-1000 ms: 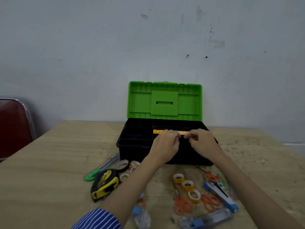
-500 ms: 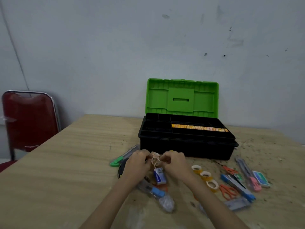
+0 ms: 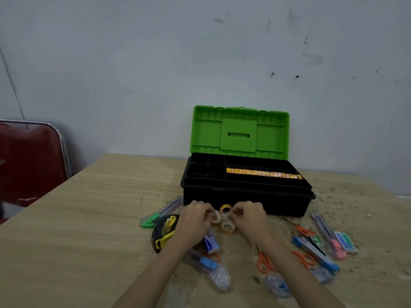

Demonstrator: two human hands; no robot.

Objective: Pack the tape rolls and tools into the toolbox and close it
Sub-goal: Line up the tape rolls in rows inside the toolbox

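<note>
Clear tape roll [image 3: 216, 216] pinched in left hand [image 3: 195, 218]; right hand [image 3: 249, 217] fingers curled, grasp unclear; two rolls [image 3: 225, 210] between hands; toolbox [image 3: 244, 196] just beyond.

Both bare forearms are stretched forward from the lower edge of the view and angled inward, so that the hands are brought close together, a narrow gap being left between them. The left hand [image 3: 195, 215] is held knuckles up, its fingers curled inward toward the gap. The right hand [image 3: 250, 216] is posed as its mirror, with fingers bent and fingertips [image 3: 231, 215] turned toward those of the left.
</note>
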